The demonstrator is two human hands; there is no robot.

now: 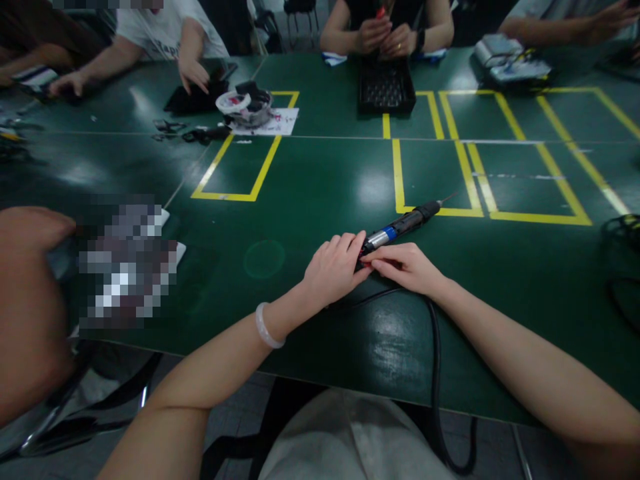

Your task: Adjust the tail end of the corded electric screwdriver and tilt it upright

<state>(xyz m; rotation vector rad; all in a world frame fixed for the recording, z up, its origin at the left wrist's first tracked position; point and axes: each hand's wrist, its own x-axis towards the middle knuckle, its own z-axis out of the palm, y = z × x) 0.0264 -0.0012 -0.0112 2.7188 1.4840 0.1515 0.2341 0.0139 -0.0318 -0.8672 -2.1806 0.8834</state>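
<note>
An electric screwdriver (pixel 406 225) lies slantwise on the green table, its thin bit pointing to the far right. It has a black front, a blue band and a silver section. My left hand (pixel 334 268) is closed over its near end, with a pale bracelet (pixel 269 325) at the wrist. At the same end, the fingers of my right hand (pixel 407 267) pinch close to a small red part (pixel 367 264), mostly hidden between the hands. A black cable (pixel 436 360) runs from beneath my hands over the front table edge and hangs in a loop.
Yellow tape rectangles (pixel 540 217) mark the green table (pixel 320 173). Across it, a person's hands (pixel 395 39) are above a black tray (pixel 386 90). Tape rolls (pixel 245 107) sit at the far left. A neighbour's arm (pixel 33 313) is close on my left, and coiled cables (pixel 625 233) lie at right.
</note>
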